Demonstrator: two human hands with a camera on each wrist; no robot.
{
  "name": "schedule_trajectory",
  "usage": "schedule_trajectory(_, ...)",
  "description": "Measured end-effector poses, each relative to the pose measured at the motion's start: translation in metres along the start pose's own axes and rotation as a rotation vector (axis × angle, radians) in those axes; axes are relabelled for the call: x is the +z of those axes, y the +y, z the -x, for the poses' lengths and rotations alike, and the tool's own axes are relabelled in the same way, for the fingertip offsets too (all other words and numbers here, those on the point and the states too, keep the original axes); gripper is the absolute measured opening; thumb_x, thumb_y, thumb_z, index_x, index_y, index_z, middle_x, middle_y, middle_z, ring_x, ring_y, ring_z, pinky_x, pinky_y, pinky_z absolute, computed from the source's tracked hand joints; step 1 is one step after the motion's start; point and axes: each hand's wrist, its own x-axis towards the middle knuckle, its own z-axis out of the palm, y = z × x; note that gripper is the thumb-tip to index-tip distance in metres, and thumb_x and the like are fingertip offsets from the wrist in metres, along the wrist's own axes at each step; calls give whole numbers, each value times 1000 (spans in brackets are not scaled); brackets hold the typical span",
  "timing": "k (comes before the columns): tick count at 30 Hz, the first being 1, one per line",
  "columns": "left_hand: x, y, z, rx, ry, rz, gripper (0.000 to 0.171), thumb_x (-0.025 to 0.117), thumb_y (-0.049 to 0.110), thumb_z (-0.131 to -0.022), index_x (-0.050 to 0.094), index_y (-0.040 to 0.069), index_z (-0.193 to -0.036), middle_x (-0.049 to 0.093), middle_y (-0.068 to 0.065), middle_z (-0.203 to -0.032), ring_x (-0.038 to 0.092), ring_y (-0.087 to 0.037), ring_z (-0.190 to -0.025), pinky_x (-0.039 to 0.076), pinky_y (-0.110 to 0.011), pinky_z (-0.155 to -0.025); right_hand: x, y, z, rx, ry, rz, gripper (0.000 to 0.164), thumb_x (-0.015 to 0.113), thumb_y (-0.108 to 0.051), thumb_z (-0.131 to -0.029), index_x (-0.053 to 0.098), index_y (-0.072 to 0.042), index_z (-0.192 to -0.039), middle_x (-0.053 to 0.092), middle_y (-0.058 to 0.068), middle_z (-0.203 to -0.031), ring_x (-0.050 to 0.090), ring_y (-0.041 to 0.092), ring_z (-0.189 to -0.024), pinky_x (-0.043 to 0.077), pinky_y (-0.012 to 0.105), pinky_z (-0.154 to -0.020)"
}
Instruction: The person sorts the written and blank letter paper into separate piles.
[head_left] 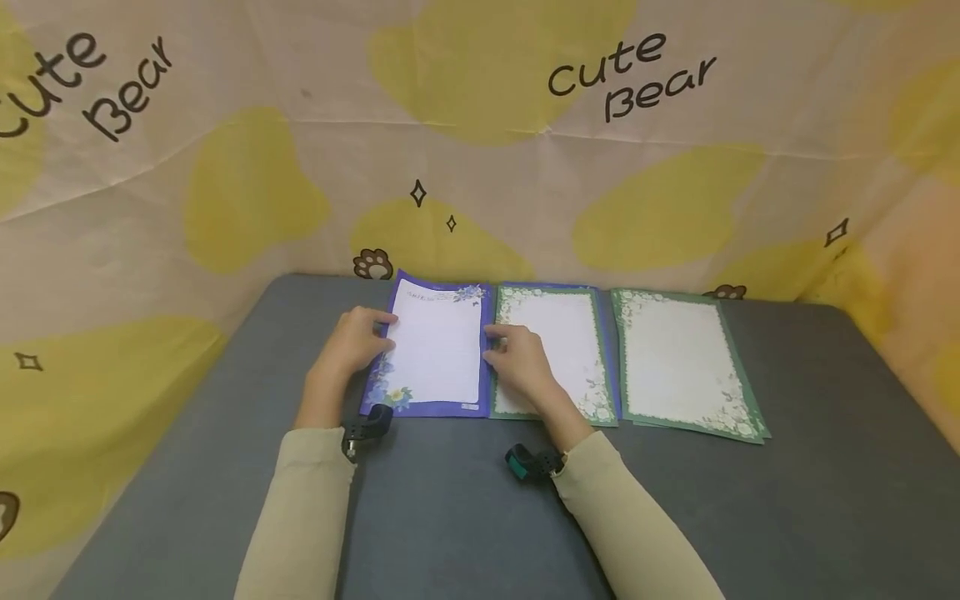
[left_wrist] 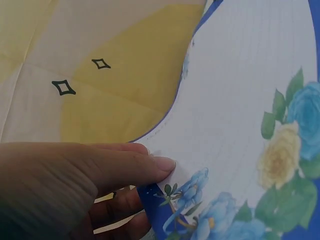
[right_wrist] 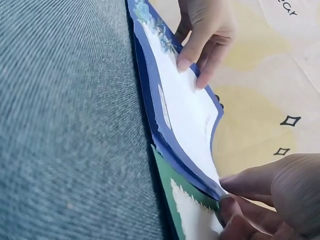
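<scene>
A blue-bordered sheet of floral paper (head_left: pixel 438 350) lies at the left of a row, white in the middle with blue and yellow flowers at its corners. My left hand (head_left: pixel 351 342) pinches its left edge, thumb on the printed face, as the left wrist view shows close up. On the opposite edge my right hand (head_left: pixel 521 358) pinches the paper between thumb and fingers. Between the hands the sheet bows in a curve, seen in the right wrist view, with another blue edge below it. Under my right hand lies a green-bordered sheet (head_left: pixel 558 333).
Farther right is a second stack of green-bordered sheets (head_left: pixel 682 367), slightly fanned. A blue edge shows behind the middle green sheet. The papers lie on a grey table (head_left: pixel 450 508), backed by a yellow and cream cloth (head_left: pixel 480 167).
</scene>
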Motion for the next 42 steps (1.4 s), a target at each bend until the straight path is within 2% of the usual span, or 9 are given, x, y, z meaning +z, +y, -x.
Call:
schedule_trajectory(4, 4, -4, 0, -17, -20, -10, 48, 70, 7, -90, 61, -1, -137, 56, -27, -143, 55, -41, -127, 44, -57, -111, 3, 3, 0, 12, -17, 61, 39, 70, -8, -91, 68, -4, -130, 42, 1, -52, 33, 11, -50, 27, 24, -49)
schedule_trajectory(5, 5, -4, 1, -20, -27, -10, 49, 70, 7, -90, 61, -1, -137, 56, -28, -144, 54, -42, -129, 43, -58, -112, 4, 4, 0, 8, -15, 83, 39, 70, -9, -91, 68, -4, -130, 51, 2, -54, 37, 12, -53, 30, 24, -51)
schedule_trajectory(8, 6, -5, 0, -19, -43, -13, 51, 71, 10, -89, 60, -1, -138, 55, -28, -145, 52, -44, -134, 41, -59, -114, 5, 3, 0, -13, -8, 148, 37, 68, -9, -91, 70, -4, -128, 75, 10, -86, 54, 17, -67, 42, 27, -60)
schedule_trajectory(11, 5, -4, 0, -14, -50, -17, 52, 72, 12, -89, 59, -1, -139, 53, -29, -146, 51, -44, -135, 40, -59, -115, 4, 3, -1, -31, -6, 175, 35, 65, -9, -92, 71, -4, -125, 75, 11, -119, 57, 18, -71, 44, 28, -64)
schedule_trajectory(20, 0, -2, -1, -34, -88, -59, 59, 71, 25, -93, 55, -3, -142, 48, -31, -149, 42, -48, -141, 33, -62, -118, -12, 0, 1, -55, 36, 69, 31, 65, -12, -93, 73, -8, -123, 60, 7, -62, 37, 10, -49, 29, 23, -47)
schedule_trajectory(25, -1, 0, -1, -10, -59, -65, 56, 62, 30, -99, 52, -1, -145, 49, -29, -149, 43, -49, -141, 33, -63, -117, -31, 10, 7, -78, 24, 76, 32, 61, -14, -96, 72, -10, -126, 74, 13, -85, 43, 9, -51, 36, 23, -50)
schedule_trajectory(31, -2, 17, 1, 34, -28, -79, 52, 56, 31, -102, 53, 2, -145, 57, -27, -143, 53, -46, -133, 37, -63, -114, -65, 26, 20, -106, 42, 132, 34, 59, -12, -96, 71, -9, -127, 74, 17, -115, 50, 13, -52, 41, 25, -52)
schedule_trajectory(36, -1, 37, 3, 81, -37, -103, 50, 55, 32, -103, 55, 4, -144, 59, -26, -141, 58, -44, -128, 43, -62, -110, -92, 39, 31, -146, 37, 175, 33, 62, -17, -98, 70, -9, -128, 73, 18, -119, 71, 20, -72, 54, 31, -62)
schedule_trajectory(42, 9, 59, 7, 170, -34, -85, 43, 56, 31, -103, 62, 6, -137, 62, -22, -139, 63, -40, -122, 49, -58, -103, -113, 55, 38, -174, 25, 166, 35, 68, -23, -97, 70, -9, -128, 74, 17, -117, 73, 29, -86, 59, 44, -77)
